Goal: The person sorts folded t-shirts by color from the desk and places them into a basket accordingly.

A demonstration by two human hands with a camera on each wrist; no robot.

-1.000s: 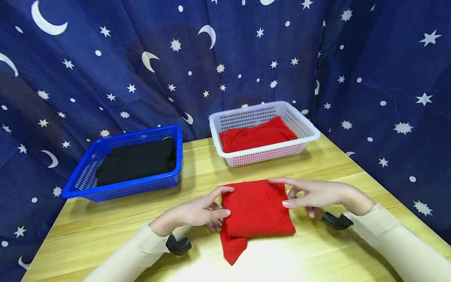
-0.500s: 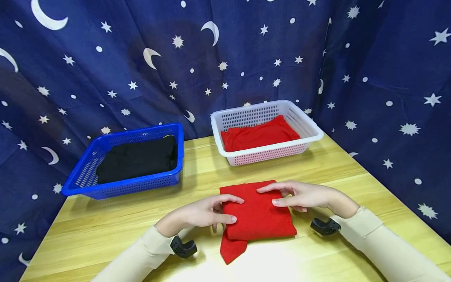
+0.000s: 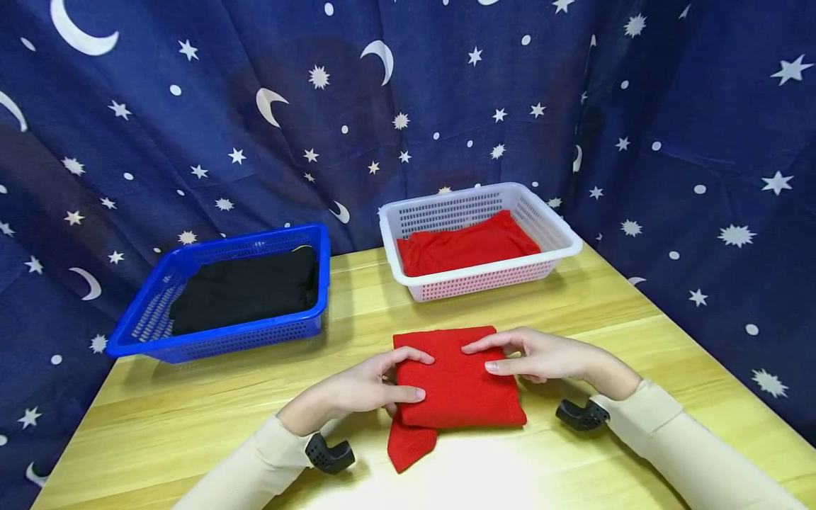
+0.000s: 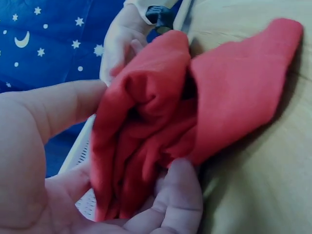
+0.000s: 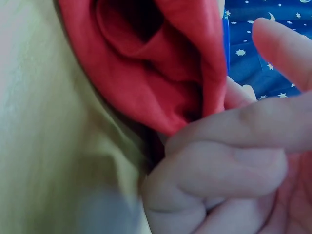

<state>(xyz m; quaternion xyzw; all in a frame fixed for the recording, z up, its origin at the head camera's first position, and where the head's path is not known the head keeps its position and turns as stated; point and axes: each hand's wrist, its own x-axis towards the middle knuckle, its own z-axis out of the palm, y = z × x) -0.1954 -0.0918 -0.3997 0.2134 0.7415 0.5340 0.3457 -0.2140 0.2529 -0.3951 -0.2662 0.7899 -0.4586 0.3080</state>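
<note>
A folded red garment (image 3: 455, 382) lies on the table in front of me, its loose strip pointing toward me at the lower left. My left hand (image 3: 366, 382) grips its left edge, thumb and forefinger on top. In the left wrist view, the other fingers (image 4: 183, 195) curl beneath the layered folds. At the right edge, my right hand (image 3: 548, 355) has thumb and forefinger over the top. Curled fingers (image 5: 229, 170) of that hand tuck against the underside in the right wrist view. The garment's underside is mostly hidden.
A blue basket (image 3: 223, 336) holding black cloth (image 3: 245, 290) stands at the back left. Behind the garment, a white basket (image 3: 491, 271) contains more red cloth (image 3: 468, 246). A starry blue curtain (image 3: 357, 127) closes off the back and right of the wooden table (image 3: 210, 418).
Both hands have come inward over the garment, the right moving left from its edge. Their lower fingers have gone under the sides. The baskets stay put.
</note>
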